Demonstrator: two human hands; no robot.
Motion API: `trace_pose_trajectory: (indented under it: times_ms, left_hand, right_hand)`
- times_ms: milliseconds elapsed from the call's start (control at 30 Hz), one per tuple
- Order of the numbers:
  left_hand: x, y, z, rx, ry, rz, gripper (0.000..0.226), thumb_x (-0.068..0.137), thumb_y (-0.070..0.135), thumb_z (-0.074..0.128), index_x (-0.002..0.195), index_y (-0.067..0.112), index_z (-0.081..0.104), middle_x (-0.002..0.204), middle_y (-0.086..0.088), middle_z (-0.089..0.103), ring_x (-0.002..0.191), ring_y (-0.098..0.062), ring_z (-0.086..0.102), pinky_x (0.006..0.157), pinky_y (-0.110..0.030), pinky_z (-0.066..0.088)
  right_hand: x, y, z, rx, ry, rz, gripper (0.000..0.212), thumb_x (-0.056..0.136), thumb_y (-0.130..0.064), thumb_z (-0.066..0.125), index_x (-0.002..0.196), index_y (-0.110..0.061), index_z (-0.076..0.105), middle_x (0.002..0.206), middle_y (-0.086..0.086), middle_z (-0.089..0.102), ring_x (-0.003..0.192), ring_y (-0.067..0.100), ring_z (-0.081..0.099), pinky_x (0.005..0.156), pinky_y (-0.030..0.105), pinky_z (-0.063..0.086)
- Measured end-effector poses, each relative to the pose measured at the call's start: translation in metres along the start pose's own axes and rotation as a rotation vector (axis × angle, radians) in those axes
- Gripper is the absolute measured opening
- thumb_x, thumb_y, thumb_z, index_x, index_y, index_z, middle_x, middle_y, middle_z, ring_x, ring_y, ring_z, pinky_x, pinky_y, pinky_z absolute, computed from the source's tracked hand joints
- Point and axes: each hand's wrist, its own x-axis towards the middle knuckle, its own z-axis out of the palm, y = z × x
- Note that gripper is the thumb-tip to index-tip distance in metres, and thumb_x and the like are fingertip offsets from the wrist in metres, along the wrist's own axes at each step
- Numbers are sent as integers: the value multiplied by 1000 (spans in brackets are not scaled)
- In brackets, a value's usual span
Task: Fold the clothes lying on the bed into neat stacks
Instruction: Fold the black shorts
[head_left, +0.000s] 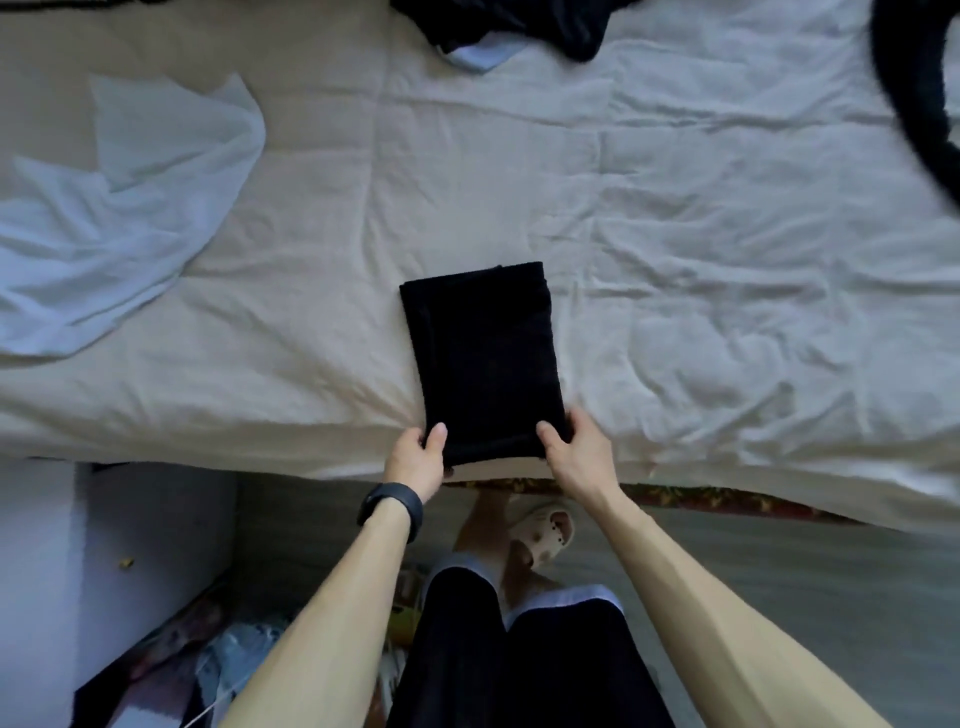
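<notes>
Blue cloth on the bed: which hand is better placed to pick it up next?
Left. The blue cloth lies nearer the left hand; the right hand would cross the black fold both grip.

Both bare forearms reached forward from the bottom of the view, drawing closer together toward the hands. The left hand (417, 457) gripped the near left corner of a folded black garment (483, 358), with the thumb on top of the cloth and the fingers curled under its edge. A black wristband (392, 506) circled the left wrist. The right hand (571, 452) held the near right corner likewise, thumb on top and fingers wrapped round the side. The hands sat level, the garment's width apart.
</notes>
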Motion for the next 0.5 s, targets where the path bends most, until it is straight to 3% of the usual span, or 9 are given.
trace_pose_trajectory:
  times_ms: [100,167,233,300,367,433,500]
  left_hand:
    - [-13,5,4,230,-317,21,45,102,52,43,86,10,53,82,-9,53,76,-24,51,68,-33,34]
    - [-22,16,1,517,-472,95,42,99,54,48,82,16,58,81,-4,58,75,-22,55,69,-29,37]
    - [-27,42,-5,672,-373,261,29,97,47,56,86,21,62,80,4,61,81,-20,60,69,-26,39]
    - [-26,83,-10,592,-95,457,18,95,40,61,92,23,58,86,8,57,90,-18,59,71,-26,38]
    - [-8,127,-11,455,91,604,27,88,42,67,107,26,56,106,5,55,103,-16,53,83,-27,41]
    - [21,168,-5,436,50,656,52,82,41,73,127,24,52,126,-2,51,118,-18,49,99,-31,41]
    - [51,201,2,577,-76,623,68,78,35,78,137,25,46,135,-7,50,126,-23,49,105,-36,41]
  right_hand:
    - [-14,9,-21,63,112,27,22,101,-32,51,99,-9,53,91,3,60,75,13,53,61,29,41]
    - [-19,17,-39,141,228,50,22,100,-31,51,98,-9,51,91,4,58,76,16,52,62,29,40]
    - [-20,27,-55,216,299,64,17,100,-30,55,100,-13,51,90,-2,58,78,12,53,61,25,40]
    - [-16,38,-63,267,316,62,14,98,-30,62,103,-20,54,93,-10,59,83,6,55,64,21,40]
    - [-8,51,-62,343,289,91,20,94,-34,68,106,-25,56,97,-12,61,88,7,60,70,22,43]
    - [-1,62,-54,442,248,128,26,89,-41,72,105,-28,57,100,-7,65,90,14,64,76,30,49]
    - [3,69,-45,528,233,146,24,87,-41,75,100,-29,58,101,-5,67,92,17,66,79,38,53]
